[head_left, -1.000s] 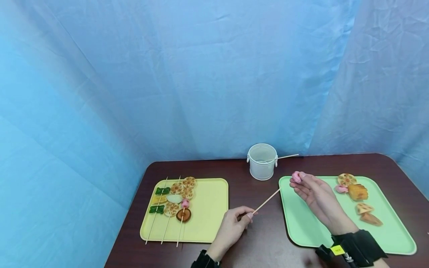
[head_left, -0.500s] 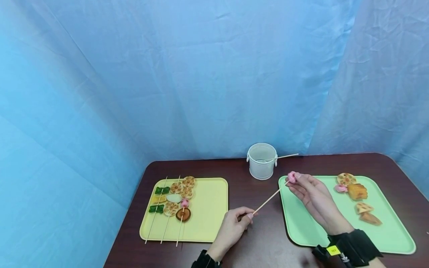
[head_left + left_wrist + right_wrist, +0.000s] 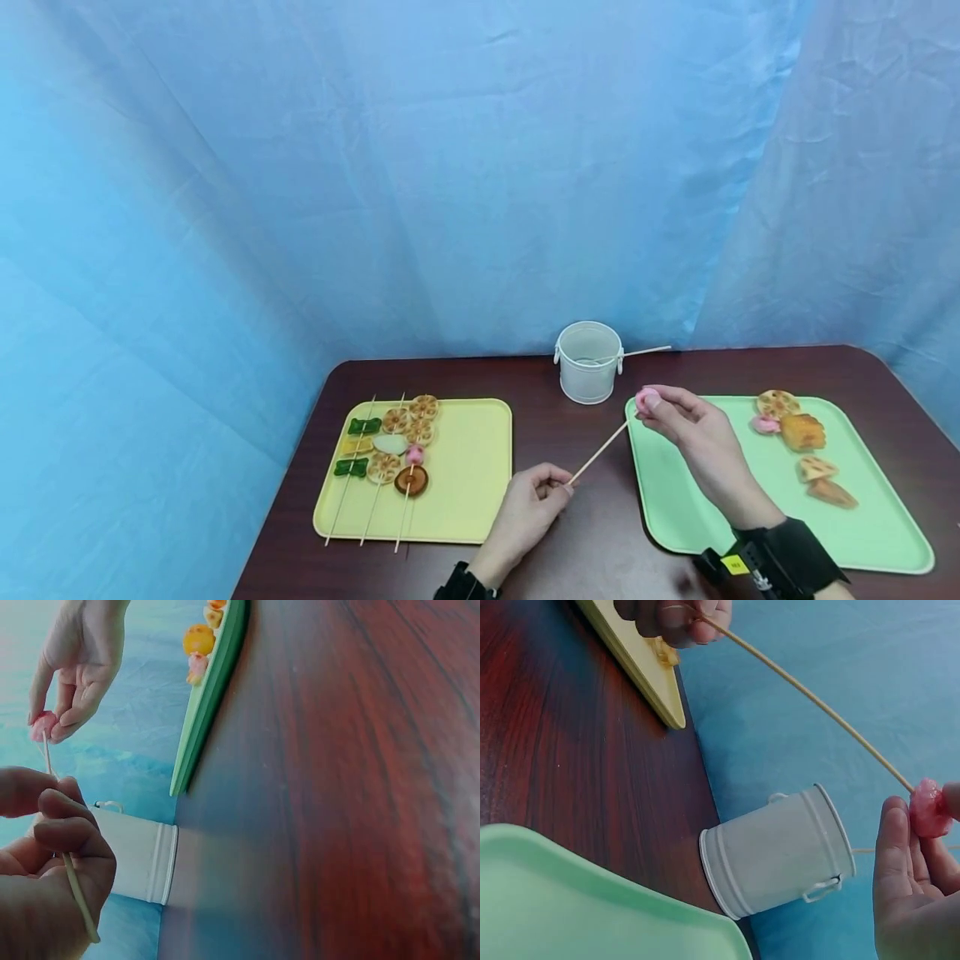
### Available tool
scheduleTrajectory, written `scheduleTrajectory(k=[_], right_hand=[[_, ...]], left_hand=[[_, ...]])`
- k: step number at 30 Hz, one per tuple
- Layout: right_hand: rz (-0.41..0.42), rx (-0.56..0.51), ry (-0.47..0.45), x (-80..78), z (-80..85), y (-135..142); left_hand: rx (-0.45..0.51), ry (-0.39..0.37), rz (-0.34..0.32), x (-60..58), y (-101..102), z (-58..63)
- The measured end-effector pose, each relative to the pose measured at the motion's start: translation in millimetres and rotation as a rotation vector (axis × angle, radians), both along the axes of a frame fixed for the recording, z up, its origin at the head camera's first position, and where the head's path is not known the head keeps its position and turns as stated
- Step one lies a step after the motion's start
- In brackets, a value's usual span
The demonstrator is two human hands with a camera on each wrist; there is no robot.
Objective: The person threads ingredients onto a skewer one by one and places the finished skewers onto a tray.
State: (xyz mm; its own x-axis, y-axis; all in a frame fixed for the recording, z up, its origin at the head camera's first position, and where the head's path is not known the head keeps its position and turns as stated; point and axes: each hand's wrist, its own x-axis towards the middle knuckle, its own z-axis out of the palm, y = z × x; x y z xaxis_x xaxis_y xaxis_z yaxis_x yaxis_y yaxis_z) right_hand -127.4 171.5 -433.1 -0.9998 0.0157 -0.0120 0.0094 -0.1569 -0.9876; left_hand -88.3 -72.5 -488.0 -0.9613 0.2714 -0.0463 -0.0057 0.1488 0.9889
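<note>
My left hand point(image 3: 527, 514) pinches a thin wooden skewer point(image 3: 600, 451) near its lower end; the stick slants up to the right. My right hand point(image 3: 705, 446) holds a pink, shrimp-like food piece point(image 3: 931, 808) between thumb and fingers. In the right wrist view the skewer's tip meets this piece; how deep it goes in is hidden. On the green tray point(image 3: 675, 517) by my right hand lie a lotus root slice point(image 3: 777, 403), another pink piece point(image 3: 766, 424), a golden-brown chunk point(image 3: 802, 432) and smaller tan pieces point(image 3: 831, 492).
A yellow tray point(image 3: 468, 475) at the left bears loaded skewers with green pieces, lotus slices and a mushroom point(image 3: 411, 481). Behind, between the trays, stands a white bucket point(image 3: 587, 379) with one skewer leaning out to the right. A blue curtain point(image 3: 487, 208) hangs behind the table.
My right hand has moved left with the pink piece, bringing it from apart to the skewer's tip. The left hand has barely shifted and still holds the skewer.
</note>
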Motion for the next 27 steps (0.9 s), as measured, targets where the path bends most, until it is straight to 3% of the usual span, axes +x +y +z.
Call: scheduleTrajectory(k=[5,16,27], right_hand=[[0.005,0.086,-0.010,2.1,0.2,-6],[0.058,0.203,-0.034,6.9,-6.9,-22],[0.079,0.216,-0.057,11.6,-14.1,-37]], left_hand=[[0.036,0.026,-0.002,-0.6,4,0.6],[0.084,-0.055,0.066,-2.7,16,6.8],[0.129,-0.101,0.101,-6.0,24,10.1]])
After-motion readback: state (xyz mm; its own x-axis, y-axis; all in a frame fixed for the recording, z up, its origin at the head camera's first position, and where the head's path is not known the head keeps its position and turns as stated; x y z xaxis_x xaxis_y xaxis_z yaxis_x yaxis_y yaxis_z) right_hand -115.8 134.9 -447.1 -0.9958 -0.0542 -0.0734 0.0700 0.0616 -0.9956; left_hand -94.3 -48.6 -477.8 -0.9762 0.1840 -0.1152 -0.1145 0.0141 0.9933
